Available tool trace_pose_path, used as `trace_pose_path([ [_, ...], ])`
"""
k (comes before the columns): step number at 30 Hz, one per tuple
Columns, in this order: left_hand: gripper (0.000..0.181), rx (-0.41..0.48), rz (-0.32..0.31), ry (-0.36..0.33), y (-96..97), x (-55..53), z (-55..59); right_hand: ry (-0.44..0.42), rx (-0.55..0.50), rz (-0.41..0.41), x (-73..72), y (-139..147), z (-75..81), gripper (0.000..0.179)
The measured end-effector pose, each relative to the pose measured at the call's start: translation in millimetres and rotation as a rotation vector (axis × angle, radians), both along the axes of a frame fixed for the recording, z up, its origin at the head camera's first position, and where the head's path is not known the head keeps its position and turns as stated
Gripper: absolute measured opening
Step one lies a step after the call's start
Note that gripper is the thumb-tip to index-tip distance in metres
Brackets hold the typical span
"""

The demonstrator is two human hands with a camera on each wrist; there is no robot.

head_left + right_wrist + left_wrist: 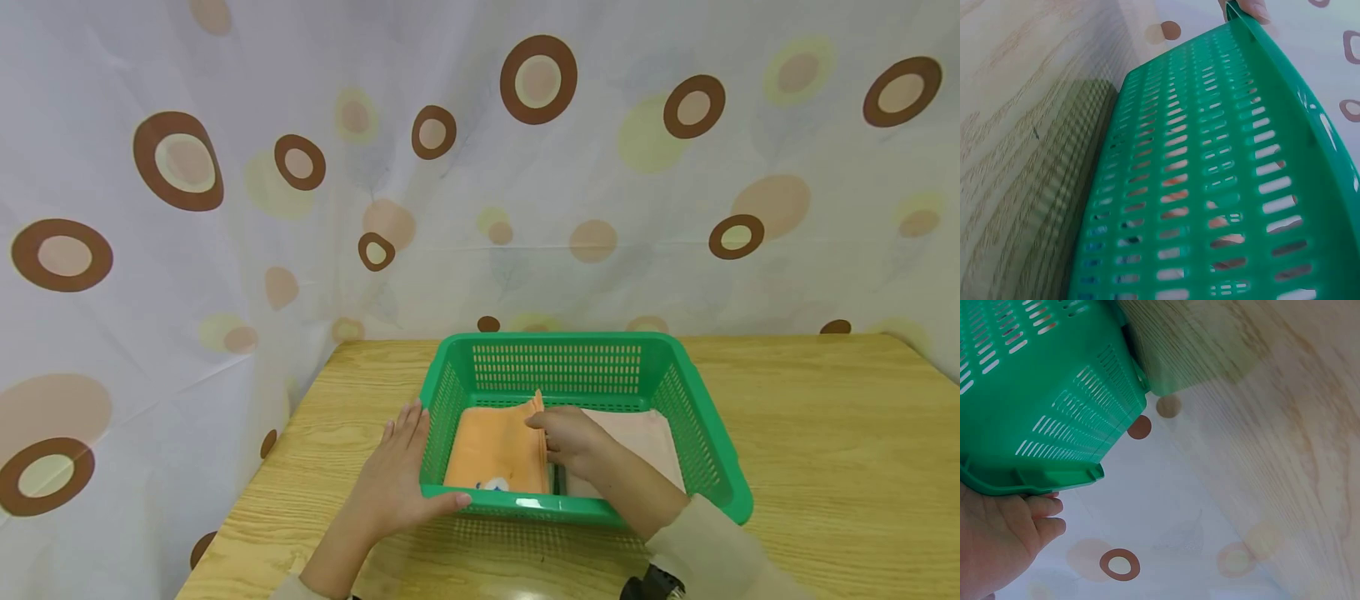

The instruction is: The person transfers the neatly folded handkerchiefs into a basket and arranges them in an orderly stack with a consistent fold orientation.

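A green plastic basket [555, 338] with slotted walls stands on the table. My left hand [393, 483] rests at its front left corner, fingers straight along the left rim and thumb along the front; the left wrist view shows that hand [997, 540] against the basket's rim [1029, 489]. Inside, on the left, lies a folded orange towel [491, 446] with a small white and blue motif near the front. My right hand [577, 442] reaches over the front rim and pinches the orange towel's right edge. Beneath and beside that hand is a folded pale pink towel [637, 437].
The wooden table [832, 433] extends on both sides of the basket. A white curtain [465, 192] with brown and peach circles hangs behind and to the left. In the right wrist view, the basket's front wall [1210, 156] hides the right hand's fingers.
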State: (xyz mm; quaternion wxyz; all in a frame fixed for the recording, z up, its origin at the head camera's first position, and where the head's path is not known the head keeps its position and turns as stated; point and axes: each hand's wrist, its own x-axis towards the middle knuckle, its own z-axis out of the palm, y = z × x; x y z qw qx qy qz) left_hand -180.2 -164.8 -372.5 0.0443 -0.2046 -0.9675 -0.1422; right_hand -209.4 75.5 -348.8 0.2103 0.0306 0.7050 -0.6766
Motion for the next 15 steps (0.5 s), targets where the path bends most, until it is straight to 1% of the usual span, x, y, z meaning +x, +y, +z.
trace_pose_path([
  [3,0.113,0.009,0.001,0.011,-0.3,0.3,-0.3,0.004,0.015,0.042,3.4,11,2.8,0.056],
  [7,0.113,0.006,0.003,0.018,-1.4,0.8,-1.3,0.031,-0.010,0.084,8.6,28,10.3,0.057],
  [11,0.113,0.004,0.008,0.023,-3.0,2.0,-1.6,0.077,-0.036,0.097,11.9,48,16.5,0.063],
  [15,0.114,0.010,0.008,0.024,-4.3,2.7,-1.9,0.142,-0.029,0.084,15.2,70,18.4,0.060],
])
